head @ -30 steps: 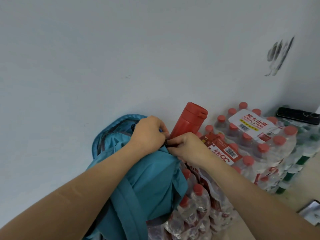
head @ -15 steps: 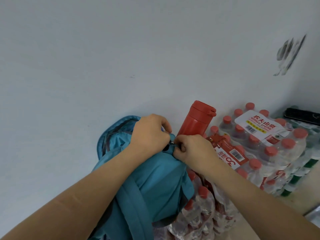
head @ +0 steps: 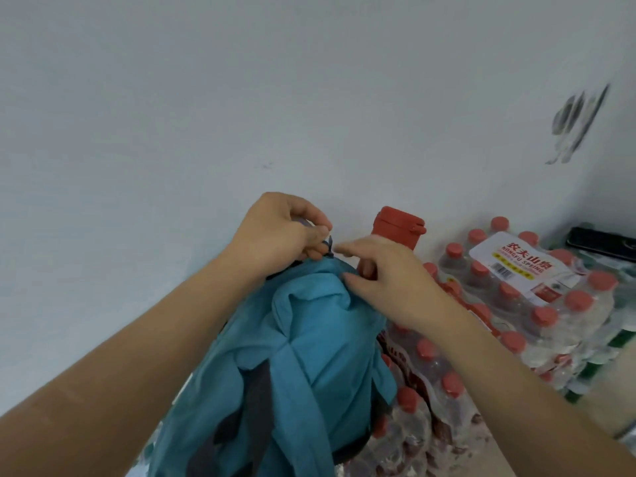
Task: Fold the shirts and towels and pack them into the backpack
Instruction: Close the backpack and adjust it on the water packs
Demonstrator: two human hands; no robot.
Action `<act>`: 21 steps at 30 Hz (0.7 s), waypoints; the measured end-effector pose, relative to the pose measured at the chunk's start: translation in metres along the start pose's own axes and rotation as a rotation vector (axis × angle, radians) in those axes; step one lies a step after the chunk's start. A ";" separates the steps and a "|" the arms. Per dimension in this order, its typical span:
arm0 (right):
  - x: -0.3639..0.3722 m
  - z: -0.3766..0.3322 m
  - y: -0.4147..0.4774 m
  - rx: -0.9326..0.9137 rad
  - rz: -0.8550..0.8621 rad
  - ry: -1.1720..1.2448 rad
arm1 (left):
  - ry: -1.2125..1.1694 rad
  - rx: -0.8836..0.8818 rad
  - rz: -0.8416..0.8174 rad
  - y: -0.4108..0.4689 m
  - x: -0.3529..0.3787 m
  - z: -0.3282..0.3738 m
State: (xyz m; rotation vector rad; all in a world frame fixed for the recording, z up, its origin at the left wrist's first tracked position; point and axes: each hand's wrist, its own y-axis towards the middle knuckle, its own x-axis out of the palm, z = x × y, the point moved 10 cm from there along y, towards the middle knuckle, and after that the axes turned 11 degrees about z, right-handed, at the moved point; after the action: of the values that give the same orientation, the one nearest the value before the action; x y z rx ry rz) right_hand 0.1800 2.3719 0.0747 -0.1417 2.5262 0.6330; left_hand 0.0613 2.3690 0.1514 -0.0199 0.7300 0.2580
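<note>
The teal fabric backpack [head: 309, 356] leaned against the white wall [head: 172, 115]. The left hand [head: 275, 232] pinched its small dark zipper pull [head: 329, 243] at the top, while the right hand [head: 389, 277] rested slack-fingered on the fabric. They were zipping it shut, I judged, and next it needed a steady pull.

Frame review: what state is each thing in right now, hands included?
backpack, upright, bulging, no opening showing at the top.
zipper pull, pinched by left hand.
right hand, fingers loosely extended, touching the backpack top.
red flask, upright, lid shut.
water bottle packs, capped, shrink-wrapped.
</note>
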 end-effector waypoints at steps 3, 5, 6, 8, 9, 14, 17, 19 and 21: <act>0.010 -0.012 0.009 -0.036 -0.032 0.022 | 0.018 0.032 -0.025 0.000 0.006 0.001; 0.009 -0.006 0.013 0.004 0.004 0.042 | 0.202 0.129 -0.022 -0.001 0.006 0.005; 0.006 -0.001 0.014 0.042 0.015 0.078 | 0.365 0.206 -0.018 -0.002 0.006 0.008; 0.004 0.004 0.017 0.095 0.007 0.151 | 0.665 0.355 -0.019 -0.007 0.011 0.013; 0.004 0.002 0.019 0.101 -0.011 0.164 | 0.760 0.427 -0.031 -0.010 0.017 0.016; 0.002 -0.003 0.026 0.088 -0.052 0.112 | 1.088 0.821 -0.050 -0.026 0.046 0.028; 0.005 -0.002 0.023 0.121 -0.147 0.170 | 1.134 0.971 -0.038 -0.035 0.047 0.035; -0.001 0.000 0.022 0.106 -0.133 0.111 | 1.087 0.978 -0.014 -0.034 0.036 0.039; -0.009 0.007 0.024 0.090 -0.077 -0.009 | 1.017 0.892 0.038 -0.026 0.011 0.039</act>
State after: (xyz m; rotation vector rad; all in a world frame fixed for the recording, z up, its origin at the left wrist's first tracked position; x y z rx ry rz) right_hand 0.1859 2.3961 0.0834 -0.2016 2.5220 0.4872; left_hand 0.1011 2.3506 0.1717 0.7598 1.8065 -0.0878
